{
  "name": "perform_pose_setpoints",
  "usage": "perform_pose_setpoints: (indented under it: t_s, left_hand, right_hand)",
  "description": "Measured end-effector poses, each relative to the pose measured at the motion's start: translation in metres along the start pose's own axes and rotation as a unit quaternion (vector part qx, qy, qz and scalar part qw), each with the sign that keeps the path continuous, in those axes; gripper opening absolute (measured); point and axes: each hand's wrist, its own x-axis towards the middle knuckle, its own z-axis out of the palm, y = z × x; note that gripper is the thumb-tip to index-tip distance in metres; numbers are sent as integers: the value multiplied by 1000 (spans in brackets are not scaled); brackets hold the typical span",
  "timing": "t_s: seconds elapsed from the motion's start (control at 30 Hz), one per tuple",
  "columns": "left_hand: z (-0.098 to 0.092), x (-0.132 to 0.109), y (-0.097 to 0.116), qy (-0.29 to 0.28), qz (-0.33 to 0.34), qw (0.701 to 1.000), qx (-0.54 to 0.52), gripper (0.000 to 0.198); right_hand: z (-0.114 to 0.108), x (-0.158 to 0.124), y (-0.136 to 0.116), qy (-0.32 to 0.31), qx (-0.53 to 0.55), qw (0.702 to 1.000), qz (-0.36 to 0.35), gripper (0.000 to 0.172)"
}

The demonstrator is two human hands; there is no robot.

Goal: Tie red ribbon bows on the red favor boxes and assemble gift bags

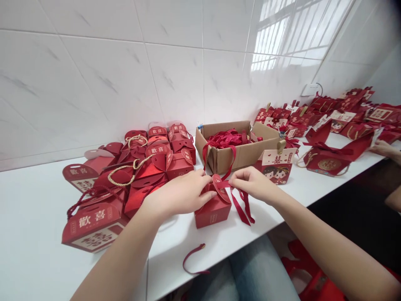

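A small red gift box (213,214) stands on the white table, near its front edge. From the left, my left hand (188,190) holds the box's top flaps, its fingers bent over them. At the right of the flaps my right hand (250,182) pinches a dark red ribbon (242,209) between thumb and forefinger. Loose ribbon ends hang down beside the box onto the table. Just behind both hands is an open cardboard box (233,161) filled with red ribbons (227,138), one looping over its front wall.
Red boxes (158,161), some with rope handles, crowd the left. A loose strap (191,259) lies at the front edge (216,264). A printed box (277,167) and many more boxes (327,161) stand right. Another person's hand (384,148) shows far right.
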Motion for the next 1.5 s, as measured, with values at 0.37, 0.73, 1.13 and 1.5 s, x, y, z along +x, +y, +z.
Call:
perform_pose_setpoints:
  t_s: [0.37,0.73,1.13,1.5]
  left_hand:
    - [2,4,4,65,-54,995,44,18]
    - [-19,-12,8,250,-28,959,-128,16]
    - [-13,-16,-2,-4,-133,991,-27,32]
    - [-23,-23,-22,-63,-130,983,-110,36]
  right_hand:
    - [17,4,5,-24,-58,996,-67,26]
    - [9,16,-22,-71,80,972,-207,30]
    - [-15,-12,-58,174,182,918,-305,15]
    - [31,3,-24,154,-260,883,-360,15]
